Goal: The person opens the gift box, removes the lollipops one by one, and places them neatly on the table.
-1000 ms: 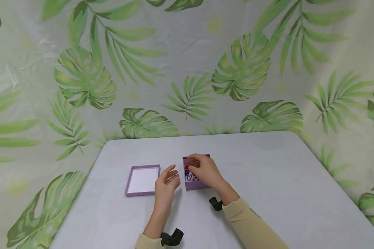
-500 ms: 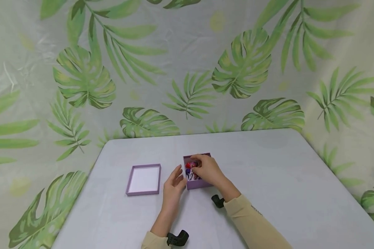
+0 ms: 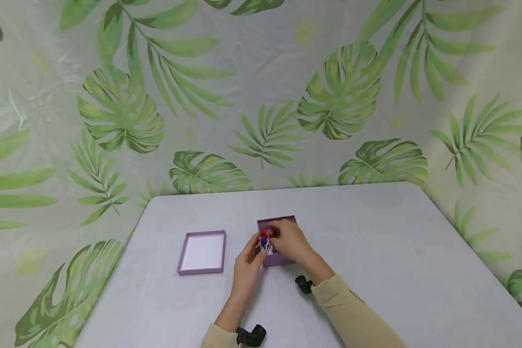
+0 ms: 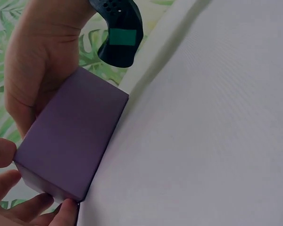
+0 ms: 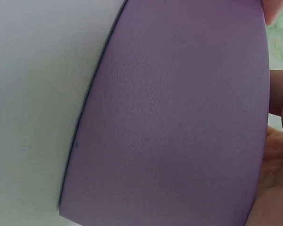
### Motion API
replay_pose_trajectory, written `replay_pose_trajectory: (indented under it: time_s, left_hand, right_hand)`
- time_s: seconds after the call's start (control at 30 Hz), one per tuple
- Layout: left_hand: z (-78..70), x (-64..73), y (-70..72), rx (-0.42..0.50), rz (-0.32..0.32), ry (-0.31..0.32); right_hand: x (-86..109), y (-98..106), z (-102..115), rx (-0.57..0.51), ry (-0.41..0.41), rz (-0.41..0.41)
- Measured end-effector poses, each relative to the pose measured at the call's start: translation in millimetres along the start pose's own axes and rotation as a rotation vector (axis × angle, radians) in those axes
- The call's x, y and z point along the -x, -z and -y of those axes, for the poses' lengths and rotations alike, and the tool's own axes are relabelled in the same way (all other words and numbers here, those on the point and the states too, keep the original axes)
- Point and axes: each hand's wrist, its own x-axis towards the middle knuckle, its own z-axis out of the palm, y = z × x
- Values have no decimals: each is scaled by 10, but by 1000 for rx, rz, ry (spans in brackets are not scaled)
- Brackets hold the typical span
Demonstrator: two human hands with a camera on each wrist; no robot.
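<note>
A purple box (image 3: 278, 259), its top uncovered, stands on the table with lollipops (image 3: 265, 233) inside, their wrappers red and dark blue and their sticks white. My left hand (image 3: 246, 270) holds the box at its near left corner: in the left wrist view the thumb lies at the top corner and several fingers press the side wall. From the right, my right hand (image 3: 292, 243) reaches over the rim, its curled fingers and thumb pinching at a lollipop (image 3: 270, 233). The right hand covers much of the box's inside. A plain box wall (image 5: 174, 113) fills most of the right wrist view.
A shallow purple lid (image 3: 202, 271) with a white inside lies to the left of the box, open side up. Both things rest on a white-covered table (image 3: 374, 251). Behind it hangs a leaf-patterned curtain (image 3: 261, 87).
My left hand has moved right and slightly up to the box and taken hold of its corner. The right hand stays in the box, its thumb and fingers now closer together at the lollipops.
</note>
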Motion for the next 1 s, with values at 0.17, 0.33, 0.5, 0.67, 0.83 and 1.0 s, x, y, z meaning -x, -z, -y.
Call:
replay_pose_trajectory:
  time_s: [0.17, 0.33, 0.5, 0.67, 0.83, 1.0]
  left_hand:
    - [13, 8, -5, -63, -3, -32]
    - [37, 0, 15, -75, 5, -31]
    - [66, -13, 46, -66, 22, -13]
    - [52, -10, 57, -59, 40, -12]
    - [-154, 57, 48, -67, 66, -9]
    - [-297, 115, 57, -92, 74, -28]
  right_hand:
    - [20, -20, 4, 20, 28, -13]
    - [32, -27, 6, -2, 63, 2]
    - [43, -14, 1, -29, 56, 35]
    - [30, 20, -4, -89, 44, 54]
    - [28, 60, 9, -143, 29, 68]
    - [23, 64, 5, -177, 32, 82]
